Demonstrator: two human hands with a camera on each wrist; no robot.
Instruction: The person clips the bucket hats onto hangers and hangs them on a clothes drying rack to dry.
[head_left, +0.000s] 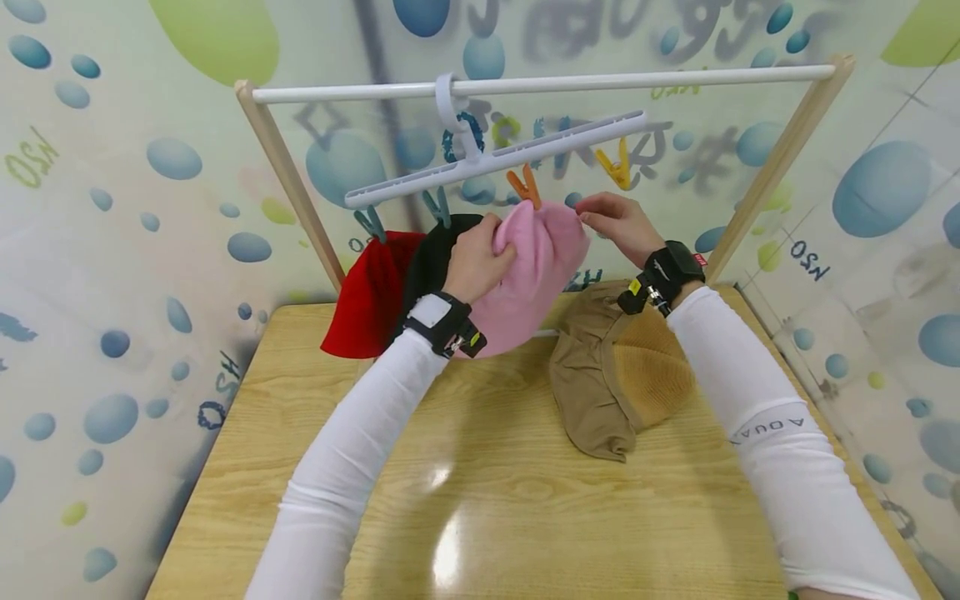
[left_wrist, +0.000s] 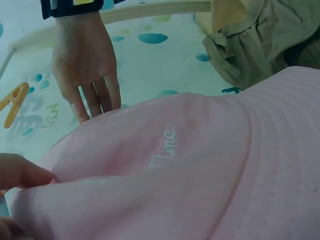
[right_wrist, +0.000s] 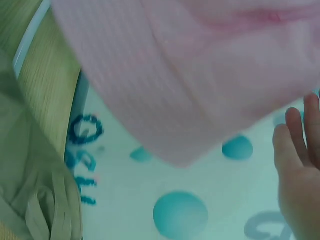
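A pink bucket hat (head_left: pixel 525 275) hangs by its crown from an orange clothespin (head_left: pixel 527 187) under the grey hanger (head_left: pixel 495 160). My left hand (head_left: pixel 477 260) pinches a fold of the crown, thumb toward me. On the hat's other side is my right hand (head_left: pixel 621 223), its fingertips at the crown's right edge. In the left wrist view those right-hand fingers (left_wrist: pixel 102 92) look loosely extended; whether they touch the fabric I cannot tell. Pale "Time" lettering (left_wrist: pixel 164 150) shows on the hat. A yellow clothespin (head_left: pixel 617 165) dangles without a hat at the hanger's right end.
A red hat (head_left: pixel 371 292) and a black hat (head_left: pixel 429 265) hang from blue-grey clothespins on the left. The hanger tilts on a white rail (head_left: pixel 645 81) with wooden posts. A tan hat (head_left: pixel 600 367) lies on the wooden table (head_left: pixel 525 500) under my right forearm.
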